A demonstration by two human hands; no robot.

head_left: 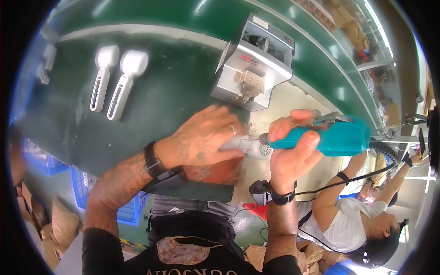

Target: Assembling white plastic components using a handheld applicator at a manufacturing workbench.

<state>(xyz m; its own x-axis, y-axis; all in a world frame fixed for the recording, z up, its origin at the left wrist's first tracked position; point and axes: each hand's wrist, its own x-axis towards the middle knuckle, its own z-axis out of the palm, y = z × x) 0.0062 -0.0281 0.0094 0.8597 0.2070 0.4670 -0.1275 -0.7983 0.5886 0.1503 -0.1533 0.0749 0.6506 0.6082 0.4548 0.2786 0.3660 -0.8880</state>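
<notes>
Head view: a pale vented piece [250,146] sits mid-frame, gripped by my left hand [206,136]; my right hand [293,152] grasps a teal power driver [341,136], its tip at the piece. I'd judge I'm driving a screw, so the next move calls for holding the piece firm and the driver in line. Two white units [134,63] lie on the tabletop [176,82], upper left.
</notes>
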